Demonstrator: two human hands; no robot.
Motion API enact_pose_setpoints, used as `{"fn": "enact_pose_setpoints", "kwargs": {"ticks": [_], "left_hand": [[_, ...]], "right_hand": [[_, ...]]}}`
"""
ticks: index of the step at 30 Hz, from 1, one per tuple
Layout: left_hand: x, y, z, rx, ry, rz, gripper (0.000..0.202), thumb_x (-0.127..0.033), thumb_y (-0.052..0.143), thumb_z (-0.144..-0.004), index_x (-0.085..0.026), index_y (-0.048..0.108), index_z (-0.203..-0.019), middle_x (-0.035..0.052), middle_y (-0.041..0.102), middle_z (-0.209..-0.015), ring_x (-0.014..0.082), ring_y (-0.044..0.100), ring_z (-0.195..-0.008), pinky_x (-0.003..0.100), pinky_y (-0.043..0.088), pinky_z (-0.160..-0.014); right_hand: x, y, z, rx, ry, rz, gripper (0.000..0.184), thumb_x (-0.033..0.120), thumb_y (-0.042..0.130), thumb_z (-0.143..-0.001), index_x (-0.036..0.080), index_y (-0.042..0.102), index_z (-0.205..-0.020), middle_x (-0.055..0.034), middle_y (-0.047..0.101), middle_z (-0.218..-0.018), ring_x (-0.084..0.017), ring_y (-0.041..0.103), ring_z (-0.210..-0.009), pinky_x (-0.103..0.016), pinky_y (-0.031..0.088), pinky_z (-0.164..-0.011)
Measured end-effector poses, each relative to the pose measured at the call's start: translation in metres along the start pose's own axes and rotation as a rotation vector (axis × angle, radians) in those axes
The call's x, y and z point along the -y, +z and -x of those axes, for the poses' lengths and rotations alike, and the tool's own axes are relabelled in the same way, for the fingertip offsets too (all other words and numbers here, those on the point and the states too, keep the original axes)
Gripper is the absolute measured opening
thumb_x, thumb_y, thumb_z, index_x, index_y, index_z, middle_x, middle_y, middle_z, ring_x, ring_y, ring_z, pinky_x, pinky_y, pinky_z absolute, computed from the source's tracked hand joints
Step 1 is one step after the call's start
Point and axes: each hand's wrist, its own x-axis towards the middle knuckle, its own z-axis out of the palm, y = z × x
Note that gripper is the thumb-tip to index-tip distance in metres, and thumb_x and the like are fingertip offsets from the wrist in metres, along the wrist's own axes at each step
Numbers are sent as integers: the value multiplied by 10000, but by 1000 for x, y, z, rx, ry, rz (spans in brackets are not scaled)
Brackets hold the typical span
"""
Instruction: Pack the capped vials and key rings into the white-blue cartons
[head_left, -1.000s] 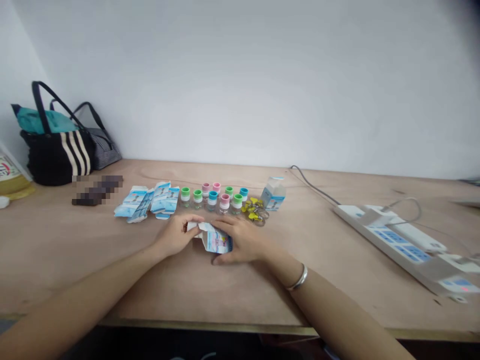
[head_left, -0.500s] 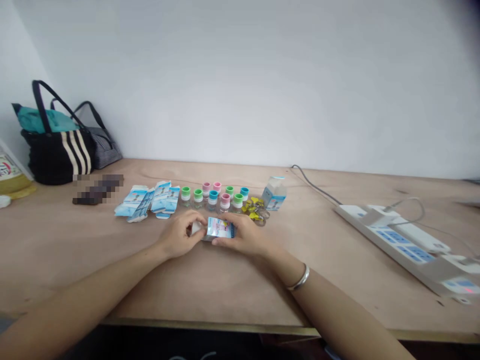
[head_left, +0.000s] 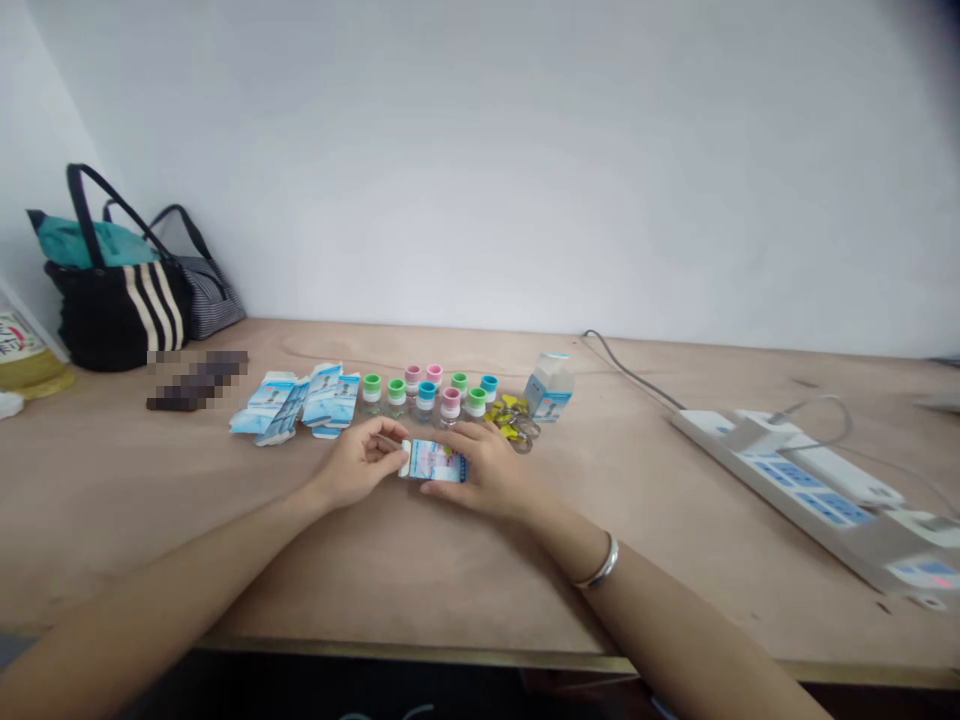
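Note:
A small blue-and-white printed cardboard box (head_left: pixel 437 461) lies on its side between my hands, low over the table. My right hand (head_left: pixel 491 470) grips it around the right end, fingers on the far side and thumb on the near side. The thumb and forefinger of my left hand (head_left: pixel 364 462) pinch the white flap at its left end. Just beyond my hands stand several small clear bottles (head_left: pixel 425 402) with green, pink and blue caps. Yellow tags with metal rings (head_left: pixel 512 418) lie beside them, close to my right fingers.
Flattened blue-and-white cartons (head_left: pixel 294 403) lie left of the bottles. One carton stands upright (head_left: pixel 550 388) at the right. A white power strip (head_left: pixel 795 490) with cables lies far right. Bags (head_left: pixel 120 300) and a blurred dark object (head_left: pixel 196 380) are at the left.
My left thumb and forefinger have shifted slightly along the box's left end, where the white flap now shows less. The box has turned a little flatter; my right hand keeps hold.

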Motion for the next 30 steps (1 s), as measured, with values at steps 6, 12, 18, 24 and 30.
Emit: {"fn": "enact_pose_setpoints", "kwargs": {"ticks": [6, 12, 18, 24, 30], "left_hand": [[7, 1, -1, 12, -12, 20, 266, -290, 623, -764, -162, 570, -991, 38, 656, -852, 164, 651, -785, 300, 539, -715], [5, 2, 3, 103, 69, -1, 527, -307, 710, -691, -189, 530, -1172, 84, 615, -1121, 190, 631, -931, 369, 536, -844], [-3, 1, 8, 171, 210, -296, 740, -272, 732, -670, -267, 402, -1332, 86, 545, -1270, 216, 627, -950, 433, 521, -886], [5, -2, -1, 76, 110, -160, 639, -225, 671, -724, -267, 384, -1293, 90, 534, -1236, 190, 631, -951, 386, 545, -836], [7, 4, 0, 118, 88, 36, 635, -202, 662, -731, -268, 346, -1278, 100, 535, -1216, 164, 631, -927, 351, 545, -797]], "right_hand": [[2, 1, -1, 36, 0, 31, 614, 584, 602, -746, 250, 547, -1258, -104, 630, -1022, -247, 577, -918, -359, 390, -785], [-1, 4, -3, 3, -22, 46, 583, 538, 623, -748, 235, 561, -1241, -97, 644, -992, -238, 583, -902, -346, 389, -777], [0, 3, -5, 5, -41, 38, 541, 498, 646, -738, 222, 575, -1198, -104, 648, -1030, -261, 588, -930, -380, 401, -802], [-10, -1, -8, -267, 42, -272, 674, 461, 718, -679, 216, 457, -1251, -133, 572, -1179, -282, 549, -1067, -424, 440, -872], [-9, -5, -10, -198, 174, -738, 663, 452, 717, -679, 202, 426, -1219, -80, 615, -1060, -210, 620, -916, -335, 517, -747]]}}
